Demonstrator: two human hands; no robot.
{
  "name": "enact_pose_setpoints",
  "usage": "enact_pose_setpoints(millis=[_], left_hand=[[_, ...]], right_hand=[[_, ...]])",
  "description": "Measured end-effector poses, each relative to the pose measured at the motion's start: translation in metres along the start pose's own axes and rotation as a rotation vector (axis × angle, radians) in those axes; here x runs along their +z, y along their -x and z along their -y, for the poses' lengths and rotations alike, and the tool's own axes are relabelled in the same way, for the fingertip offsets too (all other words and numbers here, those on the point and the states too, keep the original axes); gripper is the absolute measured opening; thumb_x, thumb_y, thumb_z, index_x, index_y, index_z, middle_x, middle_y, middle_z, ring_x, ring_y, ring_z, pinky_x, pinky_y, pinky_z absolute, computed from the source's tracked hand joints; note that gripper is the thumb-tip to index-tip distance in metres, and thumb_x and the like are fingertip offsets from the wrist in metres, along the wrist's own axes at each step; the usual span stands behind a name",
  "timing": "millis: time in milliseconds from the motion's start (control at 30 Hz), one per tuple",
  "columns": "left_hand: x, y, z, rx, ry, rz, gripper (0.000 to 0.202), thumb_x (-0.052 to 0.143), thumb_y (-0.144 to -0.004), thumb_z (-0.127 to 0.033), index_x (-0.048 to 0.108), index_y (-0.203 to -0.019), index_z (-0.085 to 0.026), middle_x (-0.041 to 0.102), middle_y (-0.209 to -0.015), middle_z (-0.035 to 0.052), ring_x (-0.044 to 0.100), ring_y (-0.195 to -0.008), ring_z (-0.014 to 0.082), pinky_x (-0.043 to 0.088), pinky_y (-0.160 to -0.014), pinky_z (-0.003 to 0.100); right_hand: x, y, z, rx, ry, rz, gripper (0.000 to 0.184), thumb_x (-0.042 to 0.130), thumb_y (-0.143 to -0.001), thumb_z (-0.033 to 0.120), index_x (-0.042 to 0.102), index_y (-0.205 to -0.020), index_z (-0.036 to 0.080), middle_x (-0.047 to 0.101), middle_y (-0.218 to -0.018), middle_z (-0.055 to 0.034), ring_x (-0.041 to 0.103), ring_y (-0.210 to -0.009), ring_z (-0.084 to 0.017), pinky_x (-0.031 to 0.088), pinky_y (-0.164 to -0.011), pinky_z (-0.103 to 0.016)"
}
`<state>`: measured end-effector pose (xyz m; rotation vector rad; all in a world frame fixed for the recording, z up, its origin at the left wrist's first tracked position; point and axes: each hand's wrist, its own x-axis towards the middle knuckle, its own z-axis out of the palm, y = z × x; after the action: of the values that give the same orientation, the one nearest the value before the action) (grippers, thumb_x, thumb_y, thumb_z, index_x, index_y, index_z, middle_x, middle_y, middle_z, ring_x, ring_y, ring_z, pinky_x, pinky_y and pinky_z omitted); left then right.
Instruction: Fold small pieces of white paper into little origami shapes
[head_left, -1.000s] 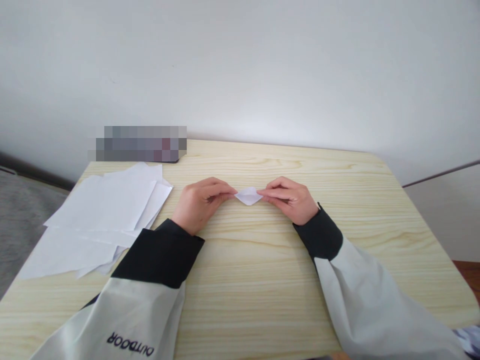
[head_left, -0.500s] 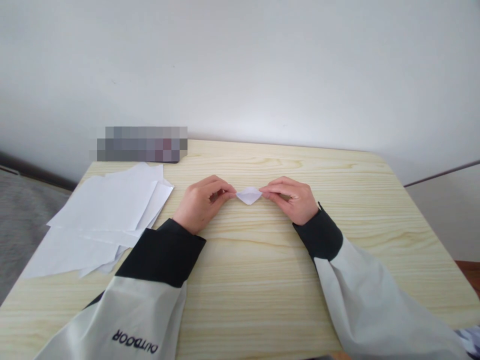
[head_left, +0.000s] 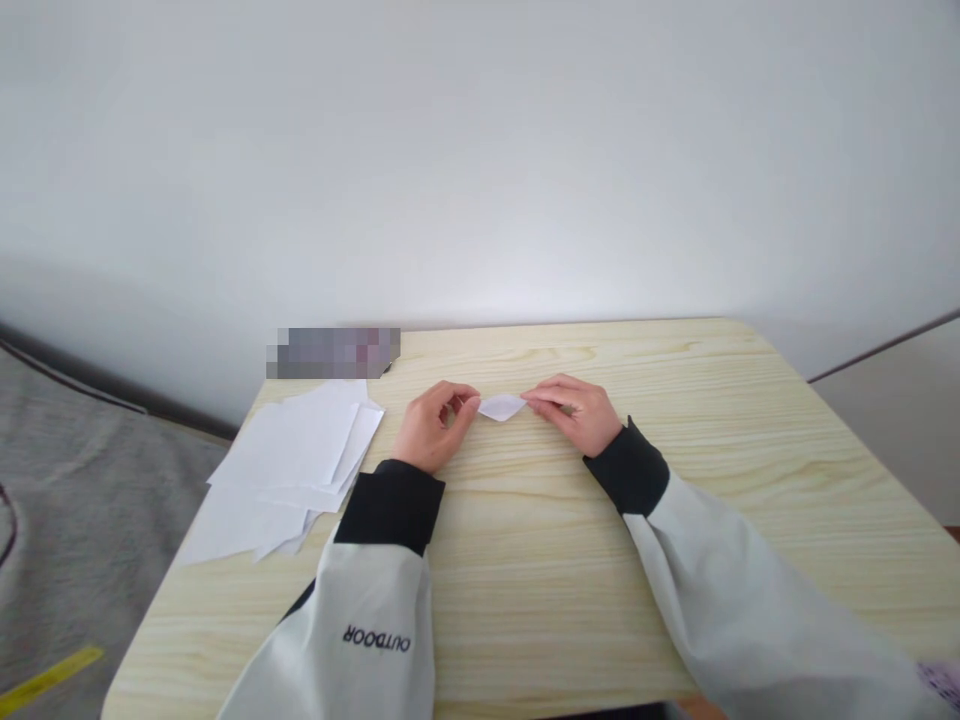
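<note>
A small folded white paper piece lies on the light wooden table, near its far middle. My left hand pinches the left tip of the piece with fingers curled. My right hand pinches the right tip, thumb and forefinger pressed together. Both wrists rest on the tabletop, in black cuffs and pale grey sleeves.
A loose stack of white paper sheets covers the table's left part, reaching over the left edge. A dark blurred object lies at the back left against the white wall. Grey floor with a yellow strip lies to the left.
The camera has drawn back and swung, so the table appears smaller and shifted right. Both hands still pinch the folded paper at its two tips; the piece looks flatter and narrower.
</note>
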<state>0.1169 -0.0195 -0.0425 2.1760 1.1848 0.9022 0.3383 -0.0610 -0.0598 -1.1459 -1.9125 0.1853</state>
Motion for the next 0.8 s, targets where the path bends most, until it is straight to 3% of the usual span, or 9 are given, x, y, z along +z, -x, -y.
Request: enact_pose_setpoints(millis=[300, 500, 800], left_hand=[[0.0006, -0.0003, 0.0033, -0.029, -0.043, 0.066, 0.023, 0.053, -0.084, -0.035, 0.066, -0.086, -0.017, 0.064, -0.072, 0.0, 0.048, -0.058, 0.0108, 0.038, -0.055, 0.024], [-0.005, -0.0004, 0.0068, 0.026, -0.006, 0.138, 0.019, 0.058, -0.08, -0.034, 0.067, -0.088, -0.019, 0.063, -0.07, -0.0016, 0.045, -0.056, 0.01, 0.036, -0.054, 0.023], [-0.0061, -0.0029, 0.0065, 0.04, 0.078, 0.093, 0.017, 0.061, -0.078, -0.034, 0.069, -0.081, -0.018, 0.064, -0.071, -0.0003, 0.046, -0.055, 0.0095, 0.036, -0.052, 0.022]], right_hand=[[0.0046, 0.0012, -0.0029, 0.013, -0.01, -0.039, 0.015, 0.057, -0.086, 0.021, 0.072, -0.09, 0.019, 0.07, -0.084, -0.0056, 0.065, -0.076, -0.014, 0.052, -0.069, -0.026], [0.0031, -0.0001, -0.0024, 0.03, -0.049, -0.019, 0.02, 0.052, -0.088, 0.017, 0.07, -0.096, 0.019, 0.068, -0.085, -0.0058, 0.063, -0.071, -0.012, 0.051, -0.065, -0.024], [0.0021, -0.0015, 0.0006, 0.087, -0.028, -0.039, 0.011, 0.06, -0.084, 0.021, 0.069, -0.09, 0.019, 0.071, -0.085, -0.0048, 0.065, -0.072, -0.013, 0.053, -0.067, -0.025]])
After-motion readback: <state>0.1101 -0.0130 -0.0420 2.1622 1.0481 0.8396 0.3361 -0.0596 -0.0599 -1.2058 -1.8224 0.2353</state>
